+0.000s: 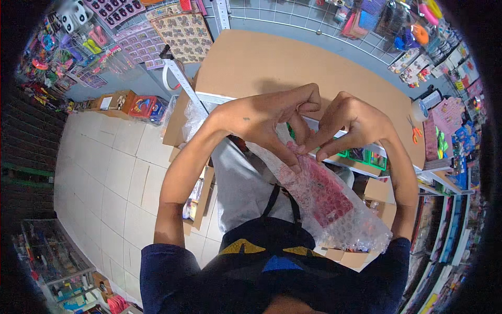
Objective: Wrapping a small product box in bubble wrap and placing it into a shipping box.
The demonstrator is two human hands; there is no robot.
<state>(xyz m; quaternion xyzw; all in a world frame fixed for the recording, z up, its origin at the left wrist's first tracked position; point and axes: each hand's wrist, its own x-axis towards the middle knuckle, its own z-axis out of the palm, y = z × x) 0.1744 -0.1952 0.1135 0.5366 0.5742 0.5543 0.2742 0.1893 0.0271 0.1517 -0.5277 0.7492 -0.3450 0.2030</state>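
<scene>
A strip of clear bubble wrap (364,231) hangs above the lap, with a flat pink-red item (329,196) showing through it. At its upper end, my left hand (270,121) pinches the wrap between thumb and fingers. Close beside it, the fingertips of my right hand (349,125) come together on the same upper edge of the wrap. The fingertips of both hands nearly touch. What the pink-red item is cannot be told through the plastic.
A brown tabletop (274,59) lies beyond the hands, with orange-handled scissors (415,131) and a tape roll (420,110) at its right. Green baskets (359,155) sit below its edge. An open cardboard box (206,200) stands at left. Wire racks (274,13) of packaged goods surround the table.
</scene>
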